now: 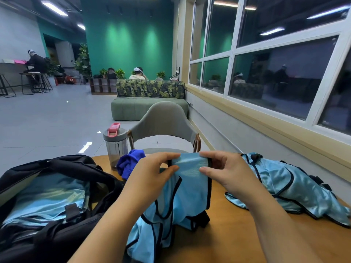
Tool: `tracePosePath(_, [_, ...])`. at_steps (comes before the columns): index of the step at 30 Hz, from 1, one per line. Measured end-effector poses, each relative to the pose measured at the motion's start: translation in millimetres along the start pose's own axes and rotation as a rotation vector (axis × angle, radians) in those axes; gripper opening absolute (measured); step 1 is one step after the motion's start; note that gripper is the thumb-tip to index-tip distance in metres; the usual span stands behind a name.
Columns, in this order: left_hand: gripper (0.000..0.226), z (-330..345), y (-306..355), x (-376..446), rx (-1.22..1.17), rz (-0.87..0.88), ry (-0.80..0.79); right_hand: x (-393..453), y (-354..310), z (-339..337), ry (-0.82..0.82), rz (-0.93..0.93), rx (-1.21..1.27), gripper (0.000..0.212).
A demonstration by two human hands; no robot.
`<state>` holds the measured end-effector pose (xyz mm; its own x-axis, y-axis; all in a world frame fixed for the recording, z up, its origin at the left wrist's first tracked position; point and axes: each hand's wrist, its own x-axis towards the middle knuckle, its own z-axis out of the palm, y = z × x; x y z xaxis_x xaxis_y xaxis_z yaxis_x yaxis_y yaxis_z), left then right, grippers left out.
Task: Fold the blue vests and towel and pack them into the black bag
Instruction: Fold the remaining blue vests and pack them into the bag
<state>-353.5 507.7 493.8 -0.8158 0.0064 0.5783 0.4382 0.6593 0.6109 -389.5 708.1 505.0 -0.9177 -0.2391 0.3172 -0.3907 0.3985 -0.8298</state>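
A light blue vest (188,188) with black trim hangs above the wooden table (233,230), lifted by its top edge. My left hand (152,173) pinches that edge on the left and my right hand (224,169) pinches it on the right. The vest's lower part bunches on the table. A second light blue vest (288,188) lies crumpled at the right. The open black bag (62,168) sits at the left with light blue fabric (47,200) inside. A dark blue towel (129,162) lies crumpled behind my left hand.
A grey water bottle (115,145) with a pink lid stands at the table's far edge beside the towel. A grey chair (163,122) faces me across the table. A wall with windows runs along the right; a green sofa (140,109) stands farther back.
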Motion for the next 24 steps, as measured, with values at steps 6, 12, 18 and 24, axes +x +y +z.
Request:
tracePosePath(6, [0.019,-5,-4,6,0.057,0.042,0.008,6,-1,-3,0.018,-0.146,-0.328,0.010])
tracePosePath(12, [0.046,-44,-12,35,0.354,-0.117,-0.253,36,-14,-16,0.036,0.094,0.036,0.007])
tracePosePath(18, [0.047,-87,-27,70,0.812,-0.261,-0.405,83,-25,-23,0.199,0.222,0.174,0.015])
tracePosePath(24, [0.018,-132,6,98,0.475,-0.165,0.028,109,-73,-55,0.418,0.052,0.337,0.018])
